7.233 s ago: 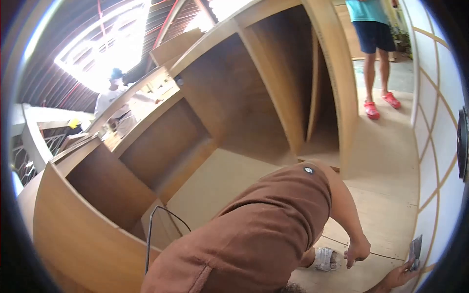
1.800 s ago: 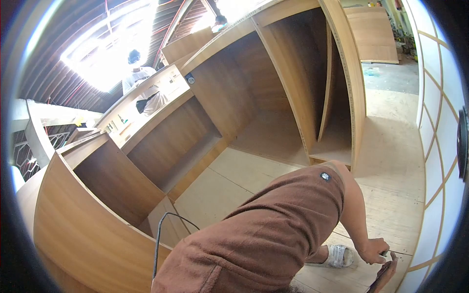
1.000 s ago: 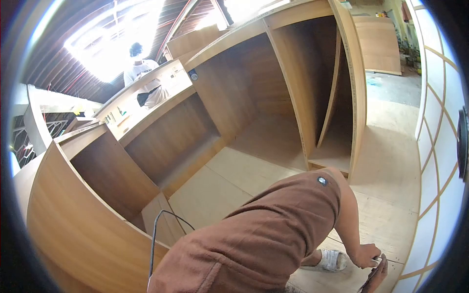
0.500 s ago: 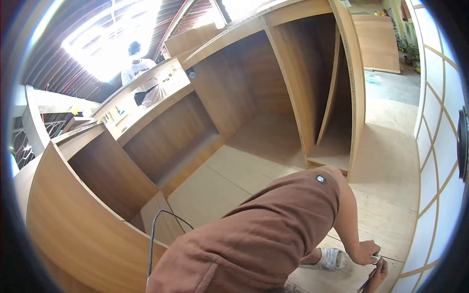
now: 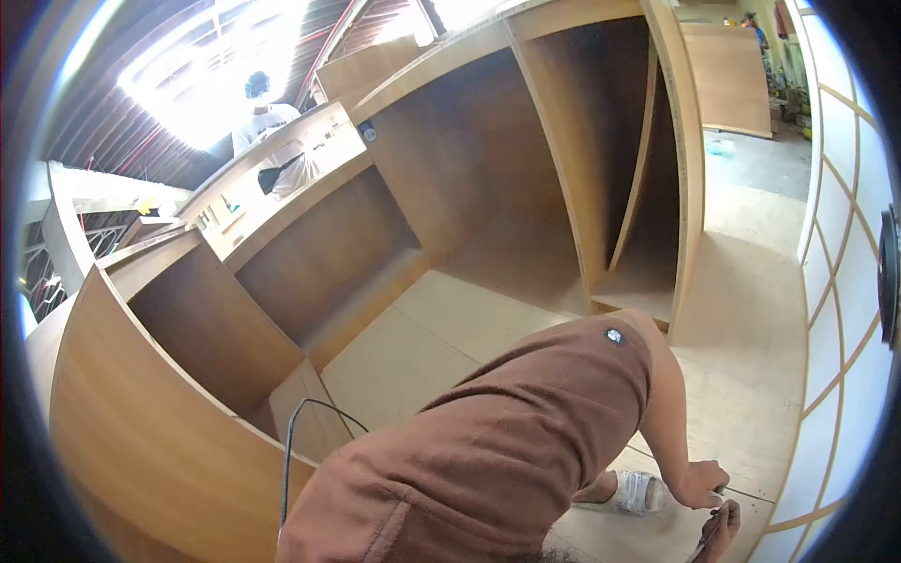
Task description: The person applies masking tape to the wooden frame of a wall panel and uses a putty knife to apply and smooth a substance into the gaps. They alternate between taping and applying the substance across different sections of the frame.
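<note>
My left arm, in a brown sleeve [image 5: 526, 403], reaches down to the right. My left hand [image 5: 700, 484] is closed around a small object whose kind I cannot make out; a dark bit shows by the thumb. Just below it, my right hand [image 5: 721, 527] is partly cut off by the lower edge of the view, its fingers pinched close to the left hand's fingers. What the right hand holds is too small to name. Both hands are low over the pale plywood floor [image 5: 751, 375]. A foot in a light strapped sandal [image 5: 638, 492] rests beside the left hand.
Open wooden cabinet frames [image 5: 488, 159] curve around the left and back. A white panel with a wooden lattice [image 5: 840, 272] stands close on the right. A black cable [image 5: 289, 450] loops at lower left. Beyond the cabinets stands another person [image 5: 267, 131] in a white shirt.
The view has shifted slightly. My fingers have moved a little against each other, while both hands stay low at the right. The other person has barely moved.
</note>
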`<state>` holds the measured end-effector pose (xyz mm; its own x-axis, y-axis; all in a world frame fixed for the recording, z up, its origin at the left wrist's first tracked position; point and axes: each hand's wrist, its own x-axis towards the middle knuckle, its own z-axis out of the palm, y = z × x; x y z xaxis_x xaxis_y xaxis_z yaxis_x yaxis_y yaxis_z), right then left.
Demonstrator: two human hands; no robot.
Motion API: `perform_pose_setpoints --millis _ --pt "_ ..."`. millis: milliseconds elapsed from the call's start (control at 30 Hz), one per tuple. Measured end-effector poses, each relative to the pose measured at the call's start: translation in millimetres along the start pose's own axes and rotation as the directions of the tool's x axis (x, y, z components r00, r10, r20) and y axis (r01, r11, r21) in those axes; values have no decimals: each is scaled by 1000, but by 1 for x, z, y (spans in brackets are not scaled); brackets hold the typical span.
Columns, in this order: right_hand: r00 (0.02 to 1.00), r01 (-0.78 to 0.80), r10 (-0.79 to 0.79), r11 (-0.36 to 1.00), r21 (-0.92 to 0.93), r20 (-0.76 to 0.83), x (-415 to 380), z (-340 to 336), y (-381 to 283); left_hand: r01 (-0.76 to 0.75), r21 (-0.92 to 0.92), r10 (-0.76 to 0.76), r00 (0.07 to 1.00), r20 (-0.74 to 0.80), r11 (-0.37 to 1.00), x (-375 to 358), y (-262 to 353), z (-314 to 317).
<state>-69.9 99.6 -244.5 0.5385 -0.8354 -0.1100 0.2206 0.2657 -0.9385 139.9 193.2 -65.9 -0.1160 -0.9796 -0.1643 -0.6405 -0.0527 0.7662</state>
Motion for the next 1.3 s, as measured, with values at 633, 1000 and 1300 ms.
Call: perform_pose_setpoints --millis 633,1000,1300 --pt "997 69 -66 989 -133 31 -2 -24 25 45 4 -45 999 -31 999 -3 -1 14" --pt "996 74 -82 975 -210 -30 -19 11 -25 88 58 -84 994 -67 994 4 6 12" --pt "994 66 -81 983 -172 -79 -10 6 -3 88 52 -89 996 2 995 4 5 2"
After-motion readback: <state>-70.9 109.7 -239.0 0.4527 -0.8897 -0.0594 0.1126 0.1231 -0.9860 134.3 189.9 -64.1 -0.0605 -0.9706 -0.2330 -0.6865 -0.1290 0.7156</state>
